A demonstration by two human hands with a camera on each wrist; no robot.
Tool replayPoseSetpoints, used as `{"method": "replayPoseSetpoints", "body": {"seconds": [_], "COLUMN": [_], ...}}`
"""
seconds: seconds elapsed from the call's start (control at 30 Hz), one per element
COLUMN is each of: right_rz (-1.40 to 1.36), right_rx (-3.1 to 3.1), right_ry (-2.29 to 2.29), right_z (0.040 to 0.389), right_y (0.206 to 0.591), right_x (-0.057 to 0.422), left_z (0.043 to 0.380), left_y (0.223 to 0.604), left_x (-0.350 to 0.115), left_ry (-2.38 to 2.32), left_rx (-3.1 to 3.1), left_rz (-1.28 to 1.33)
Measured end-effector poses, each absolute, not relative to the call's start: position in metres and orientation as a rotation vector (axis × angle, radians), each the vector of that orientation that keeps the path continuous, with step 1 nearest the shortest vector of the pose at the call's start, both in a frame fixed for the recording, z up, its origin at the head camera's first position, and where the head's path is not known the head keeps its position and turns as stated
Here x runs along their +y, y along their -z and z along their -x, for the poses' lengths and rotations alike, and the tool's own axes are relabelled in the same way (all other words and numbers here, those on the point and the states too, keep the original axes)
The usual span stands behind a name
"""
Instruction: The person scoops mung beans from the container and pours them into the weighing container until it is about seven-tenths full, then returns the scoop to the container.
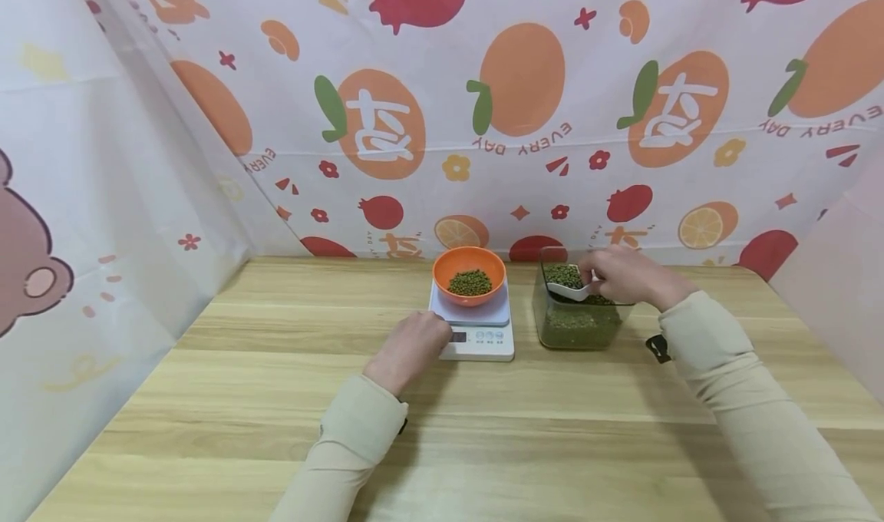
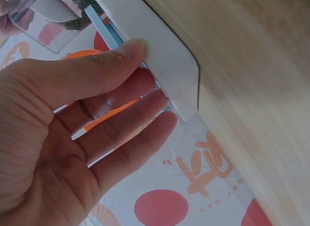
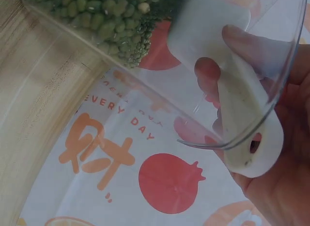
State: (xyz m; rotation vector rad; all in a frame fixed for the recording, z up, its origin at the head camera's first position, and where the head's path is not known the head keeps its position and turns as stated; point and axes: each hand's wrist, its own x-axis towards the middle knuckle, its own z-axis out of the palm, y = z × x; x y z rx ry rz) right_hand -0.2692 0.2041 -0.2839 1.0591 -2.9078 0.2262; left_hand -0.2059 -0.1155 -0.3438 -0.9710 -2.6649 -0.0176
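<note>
My left hand (image 1: pixel 412 347) is at the left front of a white kitchen scale (image 1: pixel 478 351); in the left wrist view its thumb and fingertips touch the scale's edge, fingers mostly straight. On the scale sits an orange bowl (image 1: pixel 447 265) holding some green mung beans (image 1: pixel 470 282). To the right stands a clear container (image 1: pixel 576 334) of mung beans. Over its open top, my right hand (image 1: pixel 625 275) grips a white scoop (image 1: pixel 568 292) by the handle. The right wrist view shows the scoop's handle (image 3: pixel 242 95) between thumb and fingers, seen through the container wall.
A wooden table (image 1: pixel 228 399) carries everything. Behind it hangs a white fruit-print curtain (image 1: pixel 435 138), close to the bowl and container, and another printed sheet (image 1: pixel 138 199) borders the left side. A small black piece (image 1: pixel 659 348) shows beside the right sleeve.
</note>
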Motion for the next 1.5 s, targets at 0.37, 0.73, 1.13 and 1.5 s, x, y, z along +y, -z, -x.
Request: {"method": "replayPoseSetpoints", "body": {"seconds": [0.37,0.73,1.13,1.5], "right_rz": [-1.103,-1.091,-1.036,-1.031], "right_rx": [-2.812,-2.785,-2.792,-2.725], "right_ry": [-0.259,-0.290,-0.337,-0.370], "right_z": [0.265,0.261,0.256,0.255], "right_y": [0.288,0.288,0.287,0.293], "right_x": [0.208,0.213,0.216,0.220], "left_z": [0.205,0.205,0.205,0.205], "left_y": [0.344,0.345,0.343,0.344], "left_x": [-0.116,-0.115,-0.115,-0.114], "left_ry": [-0.002,-0.033,-0.031,-0.045], "left_rx": [-2.678,-2.730,-2.758,-2.761], "left_rz": [0.965,0.935,0.924,0.917]}}
